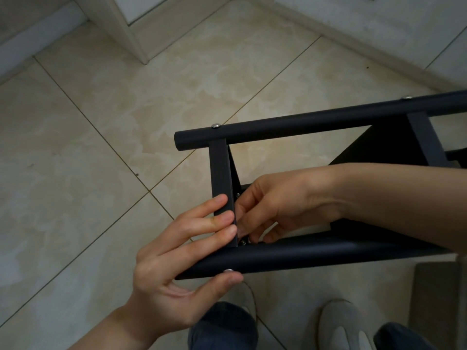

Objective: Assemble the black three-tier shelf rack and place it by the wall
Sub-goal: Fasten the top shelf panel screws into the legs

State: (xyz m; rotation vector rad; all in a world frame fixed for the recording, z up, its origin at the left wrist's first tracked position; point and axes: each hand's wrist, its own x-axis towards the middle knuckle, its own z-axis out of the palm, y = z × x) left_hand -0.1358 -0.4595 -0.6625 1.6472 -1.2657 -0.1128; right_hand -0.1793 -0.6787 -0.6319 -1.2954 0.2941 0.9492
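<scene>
The tiled floor (101, 147) lies well below the black rack (379, 147), which is held on its side in front of the person, not yet by the wall. Its near tube (316, 256) and far tube (303, 125) are joined by a short crossbar (220, 173). The left hand (177, 274) presses straight fingers (222, 219) on the crossbar's near end, and its thumb pushes on the screw head (229, 270) in the near tube. The right hand (285, 203) reaches inside the frame with curled fingers at the same corner; I cannot tell if they pinch a small part. I think the joint is being fastened here. If the thumb slips, the screw may back out. A loose nut may also drop to the floor, because the corner is tight and partly hidden.
</scene>
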